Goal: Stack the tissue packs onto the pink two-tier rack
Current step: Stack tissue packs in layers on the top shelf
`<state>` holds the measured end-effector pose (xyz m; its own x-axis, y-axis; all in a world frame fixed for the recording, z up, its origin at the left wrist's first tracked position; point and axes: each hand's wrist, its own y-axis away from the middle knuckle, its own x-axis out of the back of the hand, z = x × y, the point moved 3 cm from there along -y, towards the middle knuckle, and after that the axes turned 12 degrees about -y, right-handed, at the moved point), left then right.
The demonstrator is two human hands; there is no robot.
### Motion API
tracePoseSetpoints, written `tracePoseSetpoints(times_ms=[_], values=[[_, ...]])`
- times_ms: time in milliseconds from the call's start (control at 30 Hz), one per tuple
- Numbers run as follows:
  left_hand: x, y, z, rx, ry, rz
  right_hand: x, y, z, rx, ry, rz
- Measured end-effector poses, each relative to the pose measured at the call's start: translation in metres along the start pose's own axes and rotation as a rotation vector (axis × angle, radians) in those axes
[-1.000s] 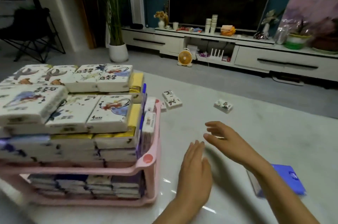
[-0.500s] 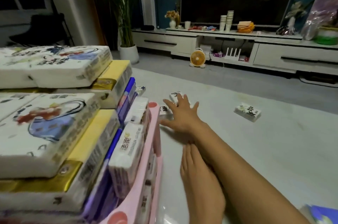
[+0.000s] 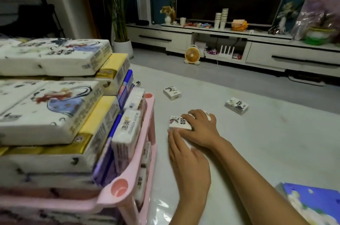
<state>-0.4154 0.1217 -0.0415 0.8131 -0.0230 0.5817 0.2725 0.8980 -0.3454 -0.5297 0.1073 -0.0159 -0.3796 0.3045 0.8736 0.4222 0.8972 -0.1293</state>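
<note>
Right hand (image 3: 199,129) gripped the small tissue pack (image 3: 177,122) on the table (image 3: 257,151), fingers curled over its top. Left hand (image 3: 187,160) lay flat beside it, fingers straight. Pink rack (image 3: 128,177) stood just left, stacked with packs. Second small pack (image 3: 172,93) and third small pack (image 3: 236,105) lay farther out.

Glossy pale surface (image 3: 266,151), pink rack (image 3: 150,112) standing on its left part. Loose on it: a near pack (image 3: 177,123) close by the rack with the right hand (image 3: 200,129) curled over it, a far pack (image 3: 172,93) behind that, a side pack (image 3: 236,105) off to the right, a blue pack (image 3: 312,204) at the near right corner. Left hand (image 3: 189,166) lies flat on the surface, fingertips by the near pack
</note>
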Motion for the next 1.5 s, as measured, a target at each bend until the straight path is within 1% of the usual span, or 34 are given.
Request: tracePoseSetpoints(times_ms=[33, 67, 133, 167, 233, 333, 367, 400, 433, 500, 533, 600, 633, 700, 733, 767, 800, 833, 867, 900, 967, 1033, 1100, 1167, 1233, 1333, 1433, 1500], values=[[0.0, 0.016, 0.004, 0.064, 0.056, -0.042, 0.002, 0.012, 0.003, -0.011, -0.016, 0.013], [0.011, 0.007, 0.008, 0.077, 0.021, -0.031, 0.005, 0.025, 0.004, -0.018, -0.021, 0.022], [0.019, 0.026, 0.02, 0.036, 0.093, -0.071, 0.007, 0.051, 0.004, -0.013, 0.01, 0.024], [0.02, 0.029, 0.021, 0.034, 0.09, -0.109, 0.008, 0.065, 0.002, -0.004, 0.026, 0.019], [0.025, 0.024, 0.017, -0.038, 0.046, -0.177, 0.006, 0.093, -0.001, 0.012, 0.014, 0.041], [0.038, 0.041, 0.021, -0.171, -0.073, -0.347, 0.005, 0.135, -0.009, 0.035, -0.012, 0.121], [0.043, 0.05, 0.019, -0.211, -0.123, -0.381, 0.005, 0.148, -0.012, 0.03, -0.019, 0.107], [0.05, 0.058, 0.016, -0.267, -0.187, -0.384, 0.007, 0.16, -0.015, 0.023, -0.018, 0.07], [0.057, 0.068, 0.012, -0.342, -0.256, -0.352, 0.009, 0.171, -0.017, 0.022, -0.026, 0.021], [0.07, 0.087, 0.003, -0.42, -0.374, -0.305, 0.018, 0.19, -0.022, 0.021, -0.097, -0.065], [0.076, 0.096, -0.002, -0.427, -0.417, -0.288, 0.024, 0.197, -0.025, 0.009, -0.145, -0.079], [0.089, 0.111, -0.005, -0.438, -0.48, -0.301, 0.033, 0.21, -0.028, -0.03, -0.217, -0.047], [0.092, 0.117, -0.007, -0.431, -0.485, -0.343, 0.036, 0.215, -0.028, -0.038, -0.229, -0.015], [0.104, 0.127, -0.004, -0.352, -0.513, -0.544, 0.038, 0.221, -0.031, -0.024, -0.22, 0.035], [0.112, 0.128, -0.001, -0.284, -0.531, -0.629, 0.038, 0.223, -0.032, -0.011, -0.218, 0.046], [0.122, 0.128, 0.003, -0.243, -0.542, -0.664, 0.038, 0.224, -0.032, 0.003, -0.23, 0.044], [0.124, 0.128, 0.007, -0.26, -0.549, -0.656, 0.038, 0.226, -0.031, 0.016, -0.256, 0.033], [0.122, 0.127, 0.008, -0.33, -0.51, -0.646, 0.038, 0.227, -0.03, 0.02, -0.289, 0.016], [0.124, 0.126, 0.009, -0.376, -0.466, -0.746, 0.04, 0.23, -0.03, 0.023, -0.319, 0.003], [0.129, 0.124, 0.01, -0.45, -0.433, -0.791, 0.041, 0.232, -0.03, 0.018, -0.336, -0.007], [0.131, 0.12, 0.009, -0.575, -0.33, -0.81, 0.041, 0.238, -0.03, -0.011, -0.324, -0.029], [0.132, 0.118, 0.01, -0.615, -0.251, -0.82, 0.04, 0.244, -0.029, -0.072, -0.283, -0.048], [0.135, 0.116, 0.009, -0.667, -0.273, -0.866, 0.04, 0.247, -0.03, -0.123, -0.265, -0.051], [0.14, 0.114, 0.003, -0.711, -0.379, -1.022, 0.042, 0.249, -0.034, -0.138, -0.279, -0.05], [0.146, 0.113, -0.004, -0.73, -0.516, -1.174, 0.046, 0.25, -0.039, -0.135, -0.345, -0.057], [0.149, 0.11, -0.005, -0.76, -0.545, -1.152, 0.056, 0.251, -0.054, -0.108, -0.441, -0.081], [0.155, 0.104, -0.002, -0.753, -0.555, -1.057, 0.073, 0.252, -0.075, -0.045, -0.499, -0.094], [0.173, 0.104, 0.0, -0.774, -0.527, -0.98, 0.089, 0.255, -0.094, 0.016, -0.496, -0.071]])
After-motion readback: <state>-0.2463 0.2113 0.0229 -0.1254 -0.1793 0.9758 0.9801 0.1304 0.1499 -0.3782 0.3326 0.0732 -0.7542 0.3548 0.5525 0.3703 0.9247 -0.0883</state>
